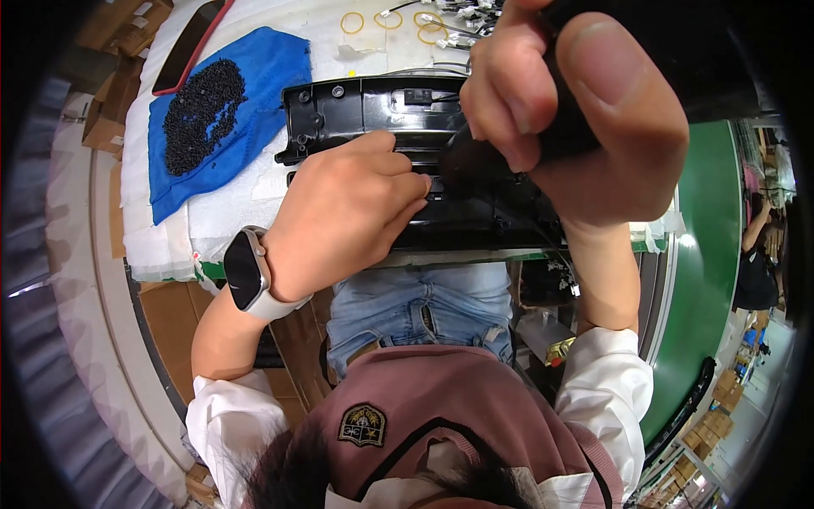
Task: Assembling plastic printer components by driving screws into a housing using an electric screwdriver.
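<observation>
Two long black plastic housings (pixel 365 111) lie one behind the other on the padded table in front of me. My left hand (pixel 348 191), with a watch on its wrist, rests over their left half. Its thumb and fingertips are pinched together at the nearer housing (pixel 483 222); anything between them is too small to make out. Raised close to the camera, my right hand (pixel 593 110) is wrapped round a black power screwdriver (pixel 712 72). The tool's tapered nose points down at the housings beside my left fingertips. Where its tip ends is hard to see.
Left of the housings, a blue cloth (pixel 271 72) carries a heap of small black screws (pixel 199 114). A red-edged phone (pixel 191 47) lies beyond it. Yellow rubber bands (pixel 352 23) and wired connectors (pixel 471 21) lie at the back. A green surface (pixel 708 246) runs along the right.
</observation>
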A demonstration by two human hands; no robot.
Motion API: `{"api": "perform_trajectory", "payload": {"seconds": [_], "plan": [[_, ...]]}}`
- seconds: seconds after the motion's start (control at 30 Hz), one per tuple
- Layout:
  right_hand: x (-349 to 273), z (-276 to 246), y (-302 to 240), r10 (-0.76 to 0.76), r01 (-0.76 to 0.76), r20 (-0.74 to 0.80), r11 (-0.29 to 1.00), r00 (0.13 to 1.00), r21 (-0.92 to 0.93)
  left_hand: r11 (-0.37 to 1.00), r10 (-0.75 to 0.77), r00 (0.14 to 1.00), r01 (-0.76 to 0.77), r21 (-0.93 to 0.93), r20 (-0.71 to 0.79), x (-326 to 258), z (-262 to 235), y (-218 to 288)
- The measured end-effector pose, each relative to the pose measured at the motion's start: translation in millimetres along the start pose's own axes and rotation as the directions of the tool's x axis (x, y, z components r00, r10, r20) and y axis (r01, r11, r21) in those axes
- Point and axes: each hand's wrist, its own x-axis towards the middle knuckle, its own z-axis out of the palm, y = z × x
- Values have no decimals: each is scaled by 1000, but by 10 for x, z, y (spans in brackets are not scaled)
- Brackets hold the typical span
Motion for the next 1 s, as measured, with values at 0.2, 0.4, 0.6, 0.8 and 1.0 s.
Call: {"api": "perform_trajectory", "payload": {"seconds": [0.2,0.4,0.6,0.8,1.0], "plan": [[-16,10,25,35,-35,-22,999,999,-24,1000,0,1000,1,-21,3,0,27,-22],[-27,39,51,63,-64,-38,997,997,-33,1000,-7,1000,8,-6,19,-6,3,-15],[-40,91,52,79,-81,-55,996,995,-45,1000,-3,1000,3,-18,-12,-16,-5,-16],[-58,62,29,99,-105,-81,992,992,-72,1000,6,1000,-6,-15,-7,12,6,-13],[-45,86,60,124,-134,-105,987,987,-88,1000,-12,999,12,5,46,32,-25,0]]}}
